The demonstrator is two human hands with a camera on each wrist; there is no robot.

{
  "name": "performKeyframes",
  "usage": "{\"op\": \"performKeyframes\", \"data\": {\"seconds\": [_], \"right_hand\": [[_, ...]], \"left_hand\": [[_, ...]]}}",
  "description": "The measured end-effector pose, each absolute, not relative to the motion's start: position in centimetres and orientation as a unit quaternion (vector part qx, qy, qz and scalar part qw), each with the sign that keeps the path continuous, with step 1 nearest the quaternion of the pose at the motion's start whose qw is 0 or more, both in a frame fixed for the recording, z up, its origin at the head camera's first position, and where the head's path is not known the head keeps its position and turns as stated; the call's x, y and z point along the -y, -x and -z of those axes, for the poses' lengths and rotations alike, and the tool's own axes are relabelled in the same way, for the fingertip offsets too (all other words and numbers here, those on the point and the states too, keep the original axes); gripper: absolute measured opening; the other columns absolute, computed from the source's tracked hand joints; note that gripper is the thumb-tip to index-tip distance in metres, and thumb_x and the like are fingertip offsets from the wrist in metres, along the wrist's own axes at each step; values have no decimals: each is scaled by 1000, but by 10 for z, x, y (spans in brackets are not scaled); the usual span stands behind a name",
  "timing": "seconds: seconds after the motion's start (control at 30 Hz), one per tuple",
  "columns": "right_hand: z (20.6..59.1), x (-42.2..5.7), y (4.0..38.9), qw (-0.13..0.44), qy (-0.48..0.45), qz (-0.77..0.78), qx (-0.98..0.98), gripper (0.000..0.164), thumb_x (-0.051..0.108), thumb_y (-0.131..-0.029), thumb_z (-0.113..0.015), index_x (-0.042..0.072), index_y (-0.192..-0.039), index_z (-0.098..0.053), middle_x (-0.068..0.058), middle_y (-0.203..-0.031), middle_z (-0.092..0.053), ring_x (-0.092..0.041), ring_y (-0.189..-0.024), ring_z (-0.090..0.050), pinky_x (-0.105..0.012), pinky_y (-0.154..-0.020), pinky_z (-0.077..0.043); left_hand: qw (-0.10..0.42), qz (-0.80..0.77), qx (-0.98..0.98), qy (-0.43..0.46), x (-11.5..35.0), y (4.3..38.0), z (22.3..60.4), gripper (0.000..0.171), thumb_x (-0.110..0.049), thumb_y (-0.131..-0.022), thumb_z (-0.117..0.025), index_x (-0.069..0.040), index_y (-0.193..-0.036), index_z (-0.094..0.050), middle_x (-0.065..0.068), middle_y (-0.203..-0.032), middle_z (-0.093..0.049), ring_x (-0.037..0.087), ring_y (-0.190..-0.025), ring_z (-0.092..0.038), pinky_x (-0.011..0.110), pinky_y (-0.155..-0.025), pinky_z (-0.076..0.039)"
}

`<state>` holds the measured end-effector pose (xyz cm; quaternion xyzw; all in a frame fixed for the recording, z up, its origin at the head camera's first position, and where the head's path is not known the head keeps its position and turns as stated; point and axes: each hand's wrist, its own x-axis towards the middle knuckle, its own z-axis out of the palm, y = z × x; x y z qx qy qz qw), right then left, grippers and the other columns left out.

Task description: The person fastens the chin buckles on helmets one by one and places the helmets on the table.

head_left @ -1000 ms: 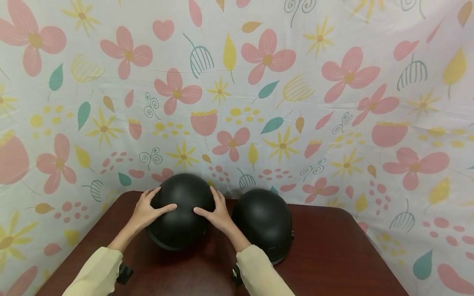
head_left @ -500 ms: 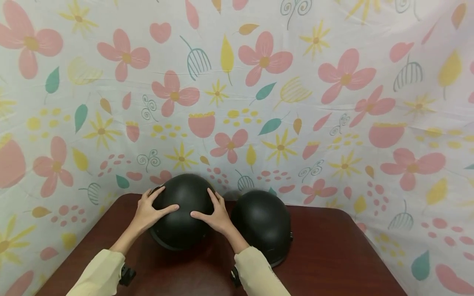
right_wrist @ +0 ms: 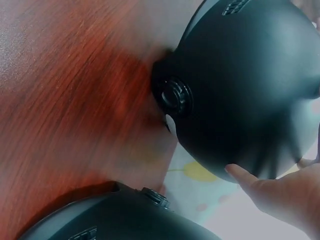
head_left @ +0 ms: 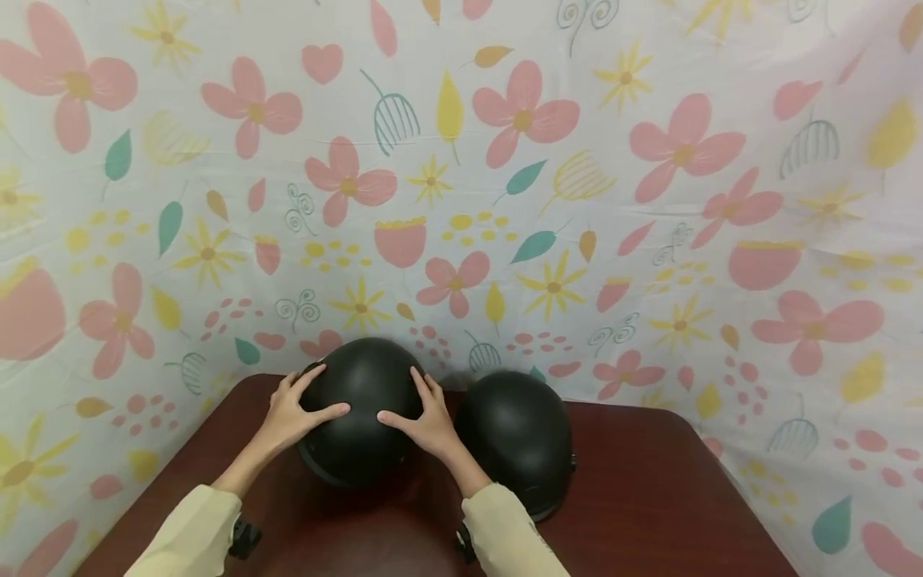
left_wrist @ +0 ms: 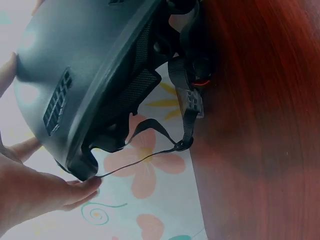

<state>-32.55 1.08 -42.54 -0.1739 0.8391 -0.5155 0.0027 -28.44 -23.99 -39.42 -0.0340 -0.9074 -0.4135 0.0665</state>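
A matte black helmet (head_left: 364,413) is held between both hands at the table's back left. My left hand (head_left: 292,413) grips its left side, the thumb spread over the shell. On the other side my right hand (head_left: 431,421) holds it with thumb and fingers spread. In the left wrist view the helmet (left_wrist: 85,65) is tilted, and its chin strap (left_wrist: 189,117) with a buckle hangs from the inside. The right wrist view shows a round dial (right_wrist: 175,95) near the rim. Some far fingers are hidden behind the shell.
A second black helmet (head_left: 515,441) stands on the table just right of the right hand. The dark red-brown table (head_left: 649,489) ends at the back against a flower-printed cloth (head_left: 454,200).
Both hands and the held helmet have shifted slightly to the right, towards the second helmet. The grip looks the same throughout.
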Motion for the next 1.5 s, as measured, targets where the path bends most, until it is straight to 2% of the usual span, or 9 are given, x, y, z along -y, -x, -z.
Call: {"op": "performKeyframes", "data": {"seconds": [0.27, 0.47, 0.73, 0.97, 1.2, 1.5], "right_hand": [[430, -14, 322, 12, 177, 517, -837, 99, 56, -80, -73, 28, -158, -17, -15, -163, -12, -47, -146, -23, -70, -106, -32], [429, -15, 322, 12, 172, 524, -834, 99, 56, -80, -73, 29, -157, -18, -14, -164, -12, -47, -146, -22, -71, -106, -31], [428, -19, 325, 11, 171, 517, -839, 100, 59, -79, -73, 30, -157, -18, -12, -164, -12, -46, -147, -22, -71, -106, -30], [430, -22, 328, 10, 173, 508, -844, 100, 59, -79, -73, 30, -157, -18, -12, -164, -11, -44, -147, -22, -70, -107, -30], [433, -21, 326, 6, 168, 526, -834, 99, 57, -81, -72, 29, -158, -16, -14, -164, -10, -47, -147, -19, -71, -107, -28], [432, -18, 313, -29, 162, 560, -812, 98, 57, -82, -70, 23, -158, -17, -23, -162, -10, -52, -145, -18, -75, -104, -25]], "left_hand": [[26, 422, 906, 31, 242, 276, 400, 94, -47, -85, -71, -16, -157, -19, 35, -157, -1, 60, -141, -15, 75, -102, -30], [27, 434, 900, 27, 243, 277, 401, 92, -47, -86, -70, -19, -157, -20, 36, -156, 2, 62, -140, -14, 76, -101, -30], [24, 454, 891, 18, 242, 278, 403, 92, -47, -86, -70, -19, -157, -17, 35, -151, -6, 56, -134, -27, 72, -98, -36], [22, 484, 874, 32, 240, 280, 406, 93, -41, -88, -69, -16, -157, -14, 28, -160, -10, 51, -144, -17, 71, -106, -30], [29, 490, 871, 26, 236, 280, 402, 93, -42, -88, -69, -18, -158, -13, 27, -159, -13, 51, -144, -19, 70, -106, -30], [36, 510, 859, 27, 231, 283, 392, 93, -40, -87, -71, -18, -158, -15, 26, -161, -8, 52, -145, -15, 70, -108, -29]]}}
